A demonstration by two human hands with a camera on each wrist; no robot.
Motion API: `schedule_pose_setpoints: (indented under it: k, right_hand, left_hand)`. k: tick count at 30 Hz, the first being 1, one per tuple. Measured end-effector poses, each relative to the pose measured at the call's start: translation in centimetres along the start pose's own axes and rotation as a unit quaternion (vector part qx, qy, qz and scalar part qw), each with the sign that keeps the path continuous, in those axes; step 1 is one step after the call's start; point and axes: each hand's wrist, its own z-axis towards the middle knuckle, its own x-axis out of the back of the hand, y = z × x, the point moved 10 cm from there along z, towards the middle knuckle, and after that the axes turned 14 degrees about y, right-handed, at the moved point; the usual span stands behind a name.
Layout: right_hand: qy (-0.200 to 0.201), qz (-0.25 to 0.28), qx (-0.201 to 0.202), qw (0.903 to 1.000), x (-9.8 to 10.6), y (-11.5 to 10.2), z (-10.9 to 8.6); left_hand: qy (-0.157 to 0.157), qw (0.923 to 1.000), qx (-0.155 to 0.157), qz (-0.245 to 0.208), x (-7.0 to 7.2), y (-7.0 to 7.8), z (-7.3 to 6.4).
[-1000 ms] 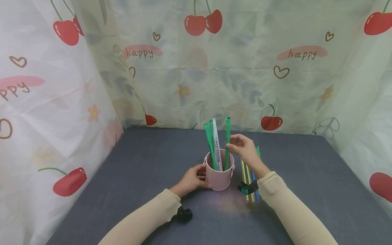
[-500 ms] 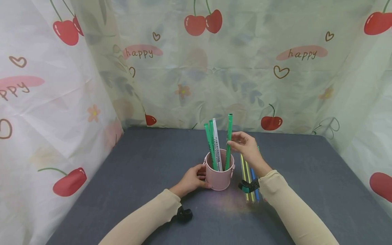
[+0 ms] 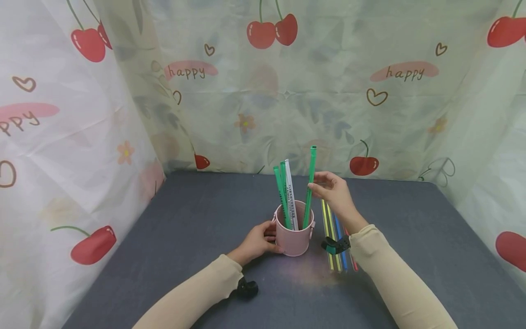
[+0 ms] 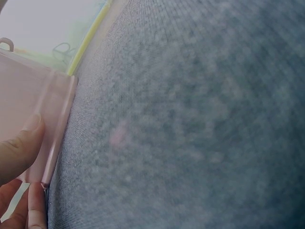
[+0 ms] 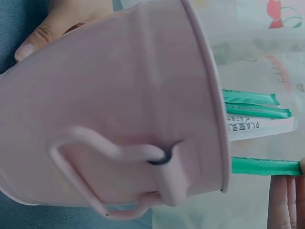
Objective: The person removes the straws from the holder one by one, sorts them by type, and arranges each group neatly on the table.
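One green stick (image 3: 311,169) has risen, the right grip (image 3: 334,194) pinching it above the bucket (image 3: 294,243) the left grip (image 3: 258,241) holds.

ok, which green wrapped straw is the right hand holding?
The green wrapped straw standing apart in the right side of the pink bucket, pinched by the right hand; the other two lean together at left, beside the white straw.

At the centre of the head view, the pink bucket (image 3: 292,243) hides the lower end of the white packet (image 3: 290,194). The right wrist view's right edge cuts off the right hand (image 5: 285,202), lower right.
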Motion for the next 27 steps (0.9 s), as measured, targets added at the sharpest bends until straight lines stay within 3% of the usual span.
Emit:
schedule_pose_setpoints:
  k: [10, 21, 27]
  right_hand:
    - [0.002, 0.021, 0.004, 0.9998, 0.3, -0.8, 0.4]
    - [0.003, 0.035, 0.004, 0.9994, 1.2, -2.0, 0.7]
    - [0.016, 0.077, -0.009, 0.9969, 2.1, -2.8, 0.9]
  left_hand:
    - [-0.005, 0.9997, -0.021, 0.007, 0.0, 0.5, -0.1]
    - [-0.002, 0.9999, -0.011, -0.005, -0.1, 0.3, -0.1]
    - [-0.002, 0.9999, -0.011, -0.003, -0.2, 0.3, 0.0]
